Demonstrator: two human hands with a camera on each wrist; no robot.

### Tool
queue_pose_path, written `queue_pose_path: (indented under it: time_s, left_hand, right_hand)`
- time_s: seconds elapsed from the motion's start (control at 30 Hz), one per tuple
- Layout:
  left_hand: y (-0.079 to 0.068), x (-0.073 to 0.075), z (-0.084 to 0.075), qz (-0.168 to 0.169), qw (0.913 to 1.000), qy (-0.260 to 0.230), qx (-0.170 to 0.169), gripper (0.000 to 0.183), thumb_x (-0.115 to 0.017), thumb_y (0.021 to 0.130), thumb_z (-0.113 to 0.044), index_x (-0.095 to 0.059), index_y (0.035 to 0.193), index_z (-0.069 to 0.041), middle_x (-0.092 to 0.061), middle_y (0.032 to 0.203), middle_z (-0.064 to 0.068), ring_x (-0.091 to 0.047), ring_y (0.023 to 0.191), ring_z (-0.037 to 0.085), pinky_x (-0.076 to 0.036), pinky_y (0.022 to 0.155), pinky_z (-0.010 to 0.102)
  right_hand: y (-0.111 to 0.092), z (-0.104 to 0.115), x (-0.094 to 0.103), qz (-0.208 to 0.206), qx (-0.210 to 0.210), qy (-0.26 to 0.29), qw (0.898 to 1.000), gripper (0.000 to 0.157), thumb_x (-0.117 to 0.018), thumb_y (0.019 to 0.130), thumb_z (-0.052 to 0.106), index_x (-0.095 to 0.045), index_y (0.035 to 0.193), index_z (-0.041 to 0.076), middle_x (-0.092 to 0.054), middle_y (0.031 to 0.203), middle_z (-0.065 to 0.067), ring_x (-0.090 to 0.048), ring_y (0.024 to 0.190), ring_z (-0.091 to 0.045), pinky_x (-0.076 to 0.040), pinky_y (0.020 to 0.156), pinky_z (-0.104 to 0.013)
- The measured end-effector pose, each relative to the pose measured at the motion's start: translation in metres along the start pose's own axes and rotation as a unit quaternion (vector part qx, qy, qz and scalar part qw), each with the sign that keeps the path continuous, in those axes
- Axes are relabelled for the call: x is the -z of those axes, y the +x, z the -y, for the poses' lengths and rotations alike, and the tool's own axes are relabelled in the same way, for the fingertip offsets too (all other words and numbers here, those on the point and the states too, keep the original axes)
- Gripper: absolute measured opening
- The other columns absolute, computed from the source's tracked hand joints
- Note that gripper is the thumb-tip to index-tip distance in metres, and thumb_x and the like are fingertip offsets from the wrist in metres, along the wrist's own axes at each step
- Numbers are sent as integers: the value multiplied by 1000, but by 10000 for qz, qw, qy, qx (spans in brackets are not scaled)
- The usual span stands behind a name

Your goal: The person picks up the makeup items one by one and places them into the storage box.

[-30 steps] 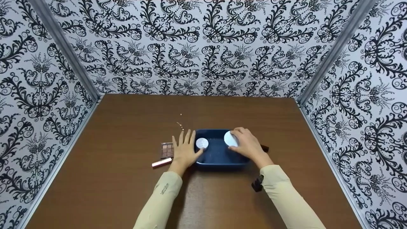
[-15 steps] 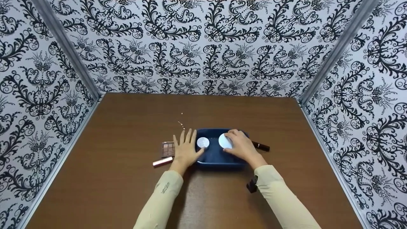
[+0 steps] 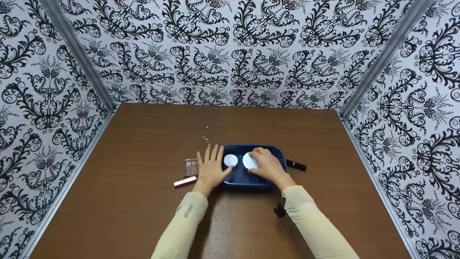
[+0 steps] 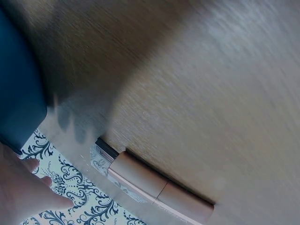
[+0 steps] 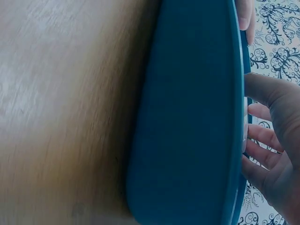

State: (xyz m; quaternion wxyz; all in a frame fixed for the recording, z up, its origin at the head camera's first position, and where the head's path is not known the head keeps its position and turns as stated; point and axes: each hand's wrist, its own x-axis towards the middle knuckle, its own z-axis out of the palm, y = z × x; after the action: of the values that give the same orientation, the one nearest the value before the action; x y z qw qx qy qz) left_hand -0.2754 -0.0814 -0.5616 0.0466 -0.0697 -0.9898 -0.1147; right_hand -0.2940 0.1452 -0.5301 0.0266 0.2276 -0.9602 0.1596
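Grasps larger white disc (image 3: 248,161) in right hand (image 3: 268,166), inside blue tray (image 3: 248,185), just beside smaller white disc (image 3: 230,160); cannot confirm contact with the tray beneath. Holds nothing in left hand (image 3: 210,172), spread with grip released at the tray's left side. Appears to be positioning the larger white disc. Likely calls next for settling, then loosening the right grip.

PLACE: booth-like enclosure, building type unclear | brown table (image 3: 143,216), wood-look top | behind, left and right of table: white walls (image 3: 230,64) with black scrollwork | rising from table's far corners: grey strips (image 3: 386,54)
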Motion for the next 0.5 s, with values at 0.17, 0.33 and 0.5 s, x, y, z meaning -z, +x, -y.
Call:
queue_pose_path:
  time_s: [0.17, 0.33, 0.5]
  left_hand:
    - [0, 1, -1, 40, 10000, -44, 5, 88, -48, 90, -68, -27, 159, -17, -28, 165, 9, -22, 153, 37, -8, 120, 68]
    - [0, 2, -1, 15, 10000, -66, 7, 88, -49, 89, -67, -28, 158, -16, -30, 164, 10, -23, 152, 37, -9, 120, 68]
    - [0, 0, 0, 50, 10000, -40, 18, 89, -49, 89, -68, -27, 159, -17, -29, 164, 9, -23, 152, 37, -10, 120, 68]
  right_hand:
    - [4, 1, -7, 27, 7, 17, 10000, 59, -85, 78, 31, -65, 128, 7, -60, 131, -13, -57, 118, -32, -51, 98, -47]
    - [9, 1, -14, 293, -158, 26, 9994, 60, -83, 80, 33, -64, 131, 10, -59, 134, -13, -55, 122, -32, -51, 98, -48]
    - [11, 1, -22, 528, -186, 114, 9984, 57, -84, 80, 30, -64, 130, 10, -59, 134, -14, -56, 122, -33, -49, 102, -48]
